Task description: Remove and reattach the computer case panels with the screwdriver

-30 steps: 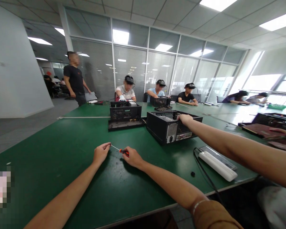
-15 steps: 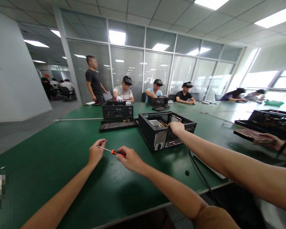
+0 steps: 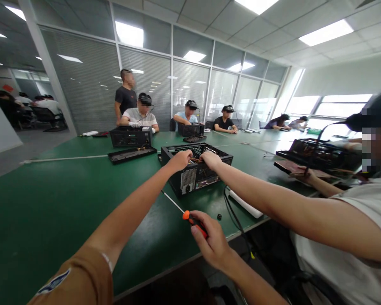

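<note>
My right hand (image 3: 213, 239) grips a screwdriver (image 3: 195, 220) with an orange-and-black handle, its thin shaft pointing up and to the left above the table. My left hand (image 3: 180, 160) reaches over the near side of an open black computer case (image 3: 174, 180), fingers bent and pinched together. Whatever they hold, if anything, is too small or hidden. Cables and metal parts show inside the case. A co-worker's hand (image 3: 210, 160) also dips into the case, just right of my left hand.
The green table (image 3: 66, 212) carries a detached black panel (image 3: 131, 154), another computer case (image 3: 130, 137) and a small black round piece (image 3: 219, 217). A black cable (image 3: 233, 207) hangs over the near edge beside a white object (image 3: 246, 204). The co-worker's arm (image 3: 273, 199) crosses from the right.
My left hand has left the screwdriver's tip and moved forward and right to the computer case. My right hand has drawn nearer with the screwdriver. The view has turned right.
</note>
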Motion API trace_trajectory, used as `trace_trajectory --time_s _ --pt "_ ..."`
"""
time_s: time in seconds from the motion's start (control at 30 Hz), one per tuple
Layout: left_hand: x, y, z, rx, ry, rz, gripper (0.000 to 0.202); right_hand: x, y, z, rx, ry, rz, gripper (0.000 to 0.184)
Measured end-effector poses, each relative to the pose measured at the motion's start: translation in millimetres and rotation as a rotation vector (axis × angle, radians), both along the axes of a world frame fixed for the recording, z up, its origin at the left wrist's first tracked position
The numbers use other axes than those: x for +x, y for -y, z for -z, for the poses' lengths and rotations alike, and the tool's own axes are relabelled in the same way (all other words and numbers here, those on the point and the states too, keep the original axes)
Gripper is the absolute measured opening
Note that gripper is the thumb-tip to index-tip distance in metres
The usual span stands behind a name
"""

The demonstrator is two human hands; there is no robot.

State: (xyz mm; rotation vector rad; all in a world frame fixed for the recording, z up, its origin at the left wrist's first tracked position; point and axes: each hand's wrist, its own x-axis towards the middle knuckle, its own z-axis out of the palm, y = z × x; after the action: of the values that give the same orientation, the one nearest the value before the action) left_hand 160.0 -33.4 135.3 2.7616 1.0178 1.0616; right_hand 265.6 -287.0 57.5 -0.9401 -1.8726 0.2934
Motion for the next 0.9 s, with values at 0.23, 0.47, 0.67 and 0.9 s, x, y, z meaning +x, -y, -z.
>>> trace_trajectory --time_s 0.23,0.47,0.67,0.9 --pt "-0.5 -41.7 4.2 -0.175 -0.128 0.028 0.016 41.1 -58.0 3.8 0.168 0.045 0.284 0.022" --pt "33.7 -54.9 5.6 -0.273 -0.181 0.071 0.017 89.7 -200.4 -36.2 0.196 0.014 0.644 0.033" --pt "3.6 -37.4 0.7 -0.318 -0.225 0.115 0.017 110.8 -244.5 -40.0 0.108 0.055 0.709 0.035" --pt "-115.6 13.6 -6.3 -0.407 -0.228 0.095 0.014 78.9 -218.4 -35.3 0.19 0.049 0.511 0.033"
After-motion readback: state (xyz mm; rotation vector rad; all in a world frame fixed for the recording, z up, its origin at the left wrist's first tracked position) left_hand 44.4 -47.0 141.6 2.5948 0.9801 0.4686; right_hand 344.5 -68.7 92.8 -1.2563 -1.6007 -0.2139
